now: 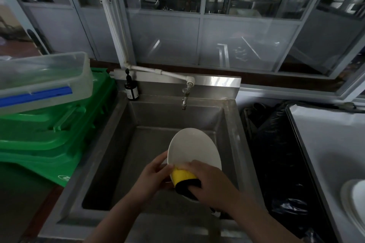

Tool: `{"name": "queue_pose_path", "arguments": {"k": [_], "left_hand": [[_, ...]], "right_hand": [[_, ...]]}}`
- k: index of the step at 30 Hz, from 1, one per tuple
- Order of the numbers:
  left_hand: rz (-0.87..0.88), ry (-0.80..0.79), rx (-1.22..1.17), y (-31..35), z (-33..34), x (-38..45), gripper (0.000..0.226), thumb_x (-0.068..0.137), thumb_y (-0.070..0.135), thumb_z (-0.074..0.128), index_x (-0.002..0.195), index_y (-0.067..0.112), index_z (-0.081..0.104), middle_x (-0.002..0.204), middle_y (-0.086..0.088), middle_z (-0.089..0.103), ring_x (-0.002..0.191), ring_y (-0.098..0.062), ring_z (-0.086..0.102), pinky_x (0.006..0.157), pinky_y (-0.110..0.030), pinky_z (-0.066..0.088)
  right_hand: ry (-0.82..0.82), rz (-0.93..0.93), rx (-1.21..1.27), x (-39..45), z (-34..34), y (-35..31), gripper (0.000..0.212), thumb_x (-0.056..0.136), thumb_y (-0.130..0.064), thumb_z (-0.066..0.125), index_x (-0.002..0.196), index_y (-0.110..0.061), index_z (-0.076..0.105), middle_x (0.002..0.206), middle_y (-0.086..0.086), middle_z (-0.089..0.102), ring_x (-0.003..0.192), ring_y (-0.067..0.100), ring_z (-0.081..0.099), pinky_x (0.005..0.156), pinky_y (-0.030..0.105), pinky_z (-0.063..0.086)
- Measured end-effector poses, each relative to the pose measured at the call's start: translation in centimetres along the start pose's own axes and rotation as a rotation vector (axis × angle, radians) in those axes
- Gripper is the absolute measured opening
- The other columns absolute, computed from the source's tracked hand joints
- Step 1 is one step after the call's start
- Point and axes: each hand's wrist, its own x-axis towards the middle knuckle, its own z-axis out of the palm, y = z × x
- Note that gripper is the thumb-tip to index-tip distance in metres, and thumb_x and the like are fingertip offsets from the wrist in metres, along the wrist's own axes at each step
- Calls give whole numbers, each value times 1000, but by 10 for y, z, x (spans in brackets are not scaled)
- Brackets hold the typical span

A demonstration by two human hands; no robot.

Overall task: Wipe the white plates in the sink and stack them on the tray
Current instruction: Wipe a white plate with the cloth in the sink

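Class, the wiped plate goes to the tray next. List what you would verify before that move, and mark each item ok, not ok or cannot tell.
1. Left hand grips the white plate at its rim: ok.
2. Right hand holds the yellow sponge against the plate: ok.
3. Plate fully wiped: cannot tell.
4. Tap not running: ok, no stream visible.
5. Tray on the right has bare space: ok.
6. More plates left in the sink: cannot tell, hands block the view.

Left hand (153, 175) holds plate (194, 147); right hand (209, 181) presses sponge (182, 176).
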Motion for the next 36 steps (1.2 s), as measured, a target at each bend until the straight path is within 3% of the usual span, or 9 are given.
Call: {"name": "queue_pose_path", "arguments": {"k": [4,12,21,25,30,32,36], "left_hand": [[-12,-61,11,4,-4,-3,46,88,24,60,134,30,55,117,-22,68,111,-43,65,96,-56,54],[-39,-139,39,6,-6,-9,41,96,22,55,137,26,53,120,-17,69,115,-35,65,100,-54,51],[-34,-143,77,6,-3,-12,38,98,12,53,132,26,55,116,-10,72,106,-23,71,77,-32,59],[-17,-120,96,1,2,-10,37,99,9,54,131,28,56,115,-12,72,103,-24,72,75,-32,59],[12,-108,127,-1,8,-9,42,101,5,52,133,32,53,117,-14,70,97,-16,71,72,-28,58],[18,-102,123,-2,9,-8,43,101,5,52,135,31,53,116,-13,72,98,-17,71,71,-27,57],[31,-100,125,-2,7,-7,45,101,7,52,136,34,52,116,-11,72,102,-24,71,77,-34,59]], "right_hand": [[64,-1,30,4,-1,-8,45,88,-46,55,132,-43,44,124,-13,58,107,10,56,85,29,48],[126,-19,-6,16,-8,-11,47,90,-55,54,133,-40,42,121,-11,58,104,10,57,83,33,49],[233,54,70,32,-14,-11,42,93,-40,58,133,-33,48,127,-14,59,110,7,56,88,25,46],[323,119,116,44,-14,-8,34,92,-37,61,124,-30,52,102,-18,58,95,5,56,75,22,42],[363,254,160,54,-18,2,28,93,-42,57,119,-36,46,94,-11,60,88,13,61,76,37,53],[371,294,162,57,-22,6,28,95,-41,56,121,-34,47,90,-14,54,85,11,58,75,34,53],[400,359,207,62,-29,15,32,96,-37,57,125,-28,47,92,-13,54,77,1,51,63,13,40]]}}
